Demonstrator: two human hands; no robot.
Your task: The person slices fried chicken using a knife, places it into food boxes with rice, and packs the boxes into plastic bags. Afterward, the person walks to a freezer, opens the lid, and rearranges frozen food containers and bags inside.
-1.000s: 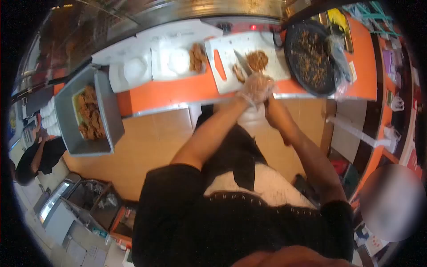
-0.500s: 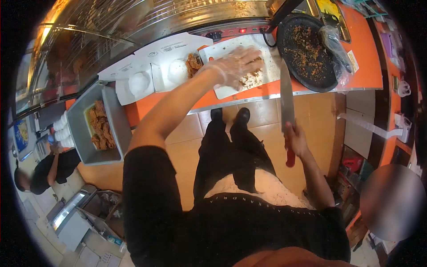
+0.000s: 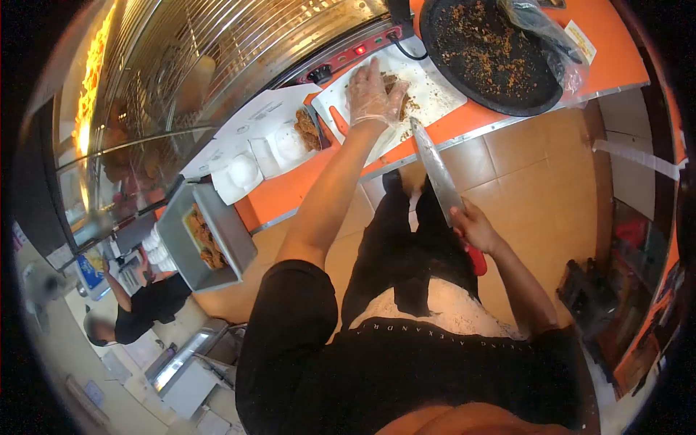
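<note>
My left hand (image 3: 368, 94), in a clear plastic glove, lies with fingers spread on a white cutting board (image 3: 438, 93). Brown chopped food (image 3: 397, 88) is between its thumb and fingers, partly hidden by the hand, with crumbs scattered around. My right hand (image 3: 475, 226) is wrapped round the red handle of a large knife (image 3: 437, 168). The long blade slants up and to the left, its tip near the board's front edge. Left of the board, an open white takeaway box (image 3: 272, 155) contains a piece of fried chicken (image 3: 307, 129) and a white round cup.
A round black tray (image 3: 493, 65) with crumbs and a plastic bag (image 3: 554, 51) are right of the board on the orange counter (image 3: 290, 183). Behind stands a heated display cabinet (image 3: 239, 58). A grey bin (image 3: 235, 243) holds fried chicken; another person (image 3: 148, 312) stands beyond it.
My left hand has turned, its fingers now pointing away from me. The knife has swung leftward, its tip now nearer my left hand. The whole view has shifted.
</note>
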